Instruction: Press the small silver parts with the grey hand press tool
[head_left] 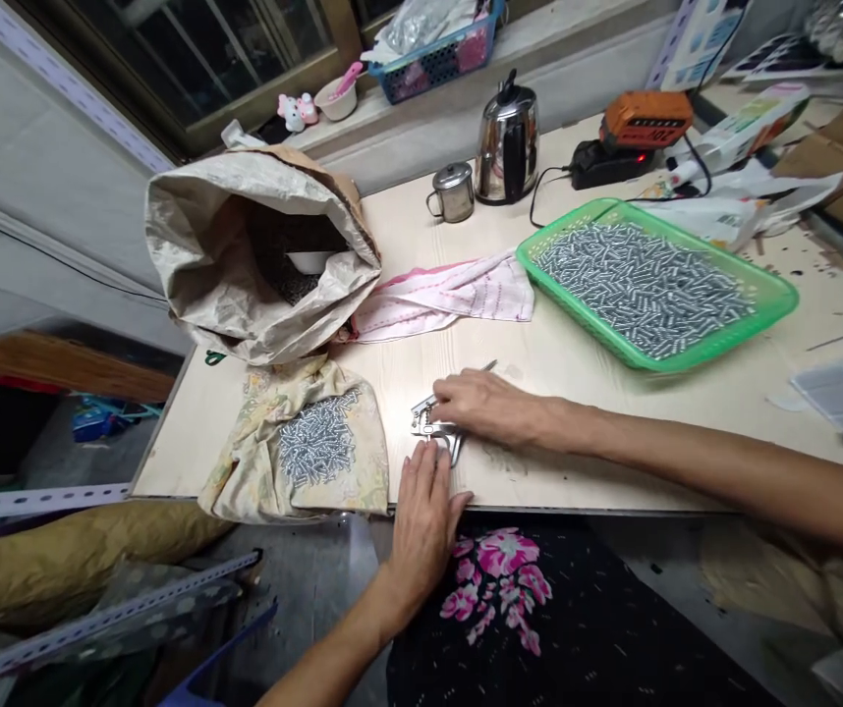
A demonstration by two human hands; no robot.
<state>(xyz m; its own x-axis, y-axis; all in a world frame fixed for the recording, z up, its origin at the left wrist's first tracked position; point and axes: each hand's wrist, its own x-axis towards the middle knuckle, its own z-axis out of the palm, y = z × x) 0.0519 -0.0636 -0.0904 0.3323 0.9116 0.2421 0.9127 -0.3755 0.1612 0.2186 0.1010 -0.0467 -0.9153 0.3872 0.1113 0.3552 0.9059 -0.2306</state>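
Observation:
A small silver metal tool [427, 428] with a curved, looped end lies on the table near its front edge; its exact kind is unclear. Over its right side my right hand [487, 405] is closed, fingers bent down onto it and partly hiding it. A thin pointed metal piece [491, 365] sticks out behind that hand. My left hand [425, 501] rests on the table edge with fingers stretched out, their tips touching the tool's near side. Left of it, a pile of small silver metal pins [319, 438] lies on a patterned yellowish cloth [245, 471].
A green basket [779, 299] full of similar pins stands at right. An open paper sack [200, 265] lies at back left, beside a pink-striped towel [458, 295]. Behind are a metal mug [455, 193], an electric kettle [493, 137] and an orange battery [646, 120] on its charger.

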